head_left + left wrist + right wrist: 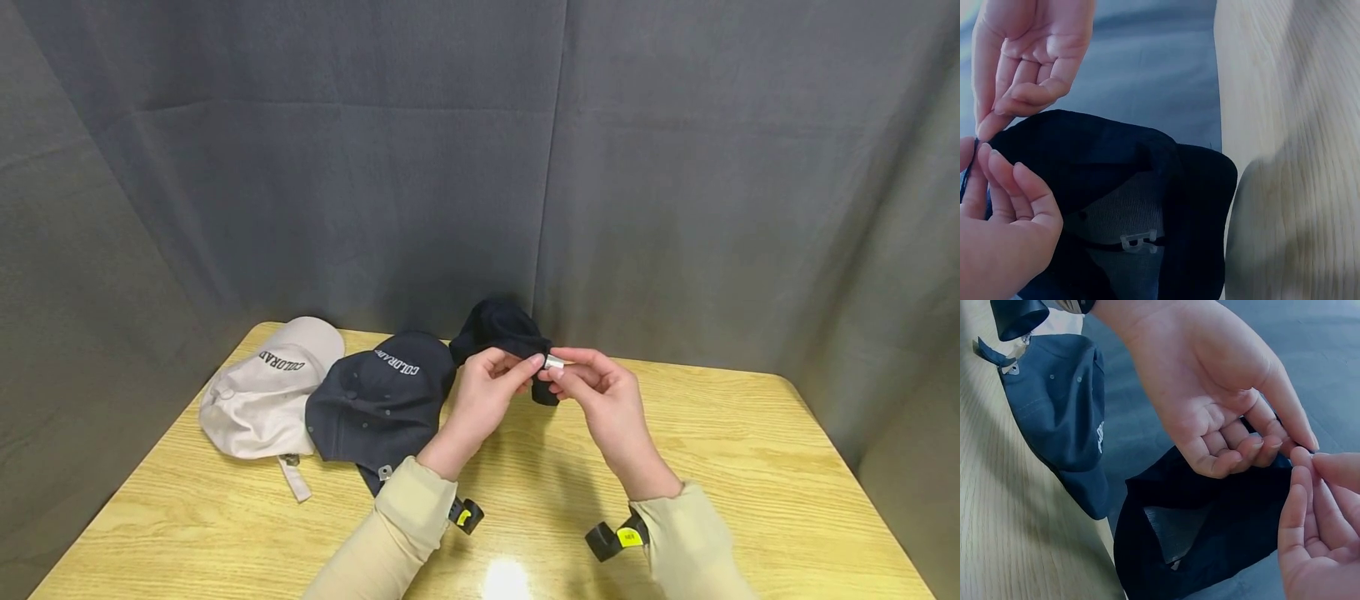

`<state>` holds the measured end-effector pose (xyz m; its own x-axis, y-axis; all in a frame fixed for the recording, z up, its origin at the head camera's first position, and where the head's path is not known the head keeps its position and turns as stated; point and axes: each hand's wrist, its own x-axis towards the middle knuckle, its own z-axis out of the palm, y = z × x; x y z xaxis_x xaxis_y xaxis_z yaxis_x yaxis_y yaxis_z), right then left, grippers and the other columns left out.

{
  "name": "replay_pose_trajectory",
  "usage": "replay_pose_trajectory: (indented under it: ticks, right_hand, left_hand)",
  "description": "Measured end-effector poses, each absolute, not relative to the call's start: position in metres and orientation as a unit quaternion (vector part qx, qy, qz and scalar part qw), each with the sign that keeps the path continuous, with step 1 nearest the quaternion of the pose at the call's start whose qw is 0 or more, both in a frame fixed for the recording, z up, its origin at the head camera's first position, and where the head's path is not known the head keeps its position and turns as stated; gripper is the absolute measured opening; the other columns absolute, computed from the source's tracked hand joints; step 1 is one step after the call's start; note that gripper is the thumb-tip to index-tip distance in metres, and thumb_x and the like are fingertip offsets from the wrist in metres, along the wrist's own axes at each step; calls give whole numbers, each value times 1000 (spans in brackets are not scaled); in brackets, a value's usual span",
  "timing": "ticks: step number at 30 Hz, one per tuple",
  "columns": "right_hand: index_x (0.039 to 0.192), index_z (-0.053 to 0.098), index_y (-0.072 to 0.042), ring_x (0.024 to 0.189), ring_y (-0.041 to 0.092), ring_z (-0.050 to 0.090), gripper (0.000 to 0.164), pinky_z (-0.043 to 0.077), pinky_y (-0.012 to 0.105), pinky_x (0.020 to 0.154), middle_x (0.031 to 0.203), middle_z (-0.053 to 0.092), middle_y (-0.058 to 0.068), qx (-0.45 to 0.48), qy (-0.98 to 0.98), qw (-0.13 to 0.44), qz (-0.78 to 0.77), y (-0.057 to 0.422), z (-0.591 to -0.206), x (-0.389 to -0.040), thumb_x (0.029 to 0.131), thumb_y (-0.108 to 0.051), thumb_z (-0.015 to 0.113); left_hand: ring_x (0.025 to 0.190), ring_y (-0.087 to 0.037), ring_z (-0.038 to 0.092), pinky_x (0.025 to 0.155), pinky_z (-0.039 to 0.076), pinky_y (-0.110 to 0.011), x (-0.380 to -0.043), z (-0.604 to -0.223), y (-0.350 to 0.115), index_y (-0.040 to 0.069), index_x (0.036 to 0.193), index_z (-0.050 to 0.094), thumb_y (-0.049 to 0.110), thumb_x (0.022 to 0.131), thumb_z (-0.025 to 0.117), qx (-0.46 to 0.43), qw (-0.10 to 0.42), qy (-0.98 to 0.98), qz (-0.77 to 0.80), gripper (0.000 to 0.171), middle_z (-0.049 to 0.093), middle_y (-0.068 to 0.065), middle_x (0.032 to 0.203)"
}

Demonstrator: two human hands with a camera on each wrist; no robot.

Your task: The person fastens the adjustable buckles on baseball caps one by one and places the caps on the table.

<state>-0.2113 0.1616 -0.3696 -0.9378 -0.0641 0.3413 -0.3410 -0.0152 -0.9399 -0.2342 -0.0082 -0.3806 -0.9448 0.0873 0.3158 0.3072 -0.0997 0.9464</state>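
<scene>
A black cap (501, 327) is held at its edge by both hands, over the back of the table. My left hand (483, 390) pinches the edge between thumb and fingers. My right hand (606, 400) pinches a small whitish piece (554, 362) at that same edge, its fingertips close beside the left ones. In the left wrist view, the cap's opening faces the camera, and a clear plastic piece (1139, 241) shows on a thin dark strip inside it. The fingertips hide most of the pinched spot.
A navy cap (382, 404) with COLORADO lettering lies left of the hands, its metal buckle (386, 472) toward the near side. Beyond it lies a beige cap (262, 404), strap hanging out. The wooden table (712, 450) ends at a grey curtain (712, 208).
</scene>
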Motion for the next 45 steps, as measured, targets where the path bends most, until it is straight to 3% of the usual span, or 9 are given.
replay_pose_trajectory:
  ticks: [8, 14, 22, 31, 37, 45]
  right_hand:
    - [122, 67, 1, 90, 29, 70, 26, 58, 32, 81, 101, 76, 12, 142, -705, 98, 688, 163, -368, -211, 98, -9, 70]
    - [122, 68, 1, 91, 27, 70, 26, 57, 32, 82, 99, 75, 11, 137, -704, 100, 689, 164, -367, -210, 98, -10, 69]
    - [121, 68, 3, 93, 31, 69, 27, 58, 33, 82, 98, 75, 10, 138, -690, 101, 703, 161, -368, -210, 97, -8, 71]
    - [121, 68, 3, 92, 23, 71, 26, 58, 32, 82, 98, 75, 10, 138, -697, 105, 696, 161, -367, -210, 97, -7, 71]
    - [121, 69, 0, 96, 35, 68, 27, 57, 32, 84, 98, 75, 11, 129, -707, 104, 687, 163, -366, -210, 97, -11, 72]
    - [122, 68, 2, 92, 27, 69, 28, 57, 32, 82, 98, 75, 10, 129, -696, 98, 700, 162, -365, -210, 97, -9, 71]
  left_hand:
    - [67, -13, 64, 73, 56, -30, -236, -379, -8, -3, 86, 64, 18, 99, 69, -124, 75, -638, -757, 25, 65, -4, 72]
    - [72, -17, 69, 80, 59, -36, -235, -378, -10, -7, 92, 69, 13, 96, 72, -126, 65, -617, -774, 20, 70, -8, 79]
    - [76, -23, 70, 79, 58, -32, -233, -379, -5, -7, 95, 72, 14, 96, 73, -132, 56, -624, -768, 21, 71, -5, 81]
    - [67, -12, 65, 73, 57, -28, -234, -376, -7, -1, 85, 65, 12, 100, 66, -113, 46, -579, -806, 20, 65, -5, 74]
    - [67, -13, 64, 71, 57, -26, -236, -377, -12, 1, 82, 64, 11, 100, 66, -111, 51, -554, -823, 20, 65, -8, 76]
    - [74, -16, 68, 77, 58, -30, -236, -377, -10, -1, 86, 66, 9, 99, 67, -118, 43, -554, -823, 16, 69, -14, 82]
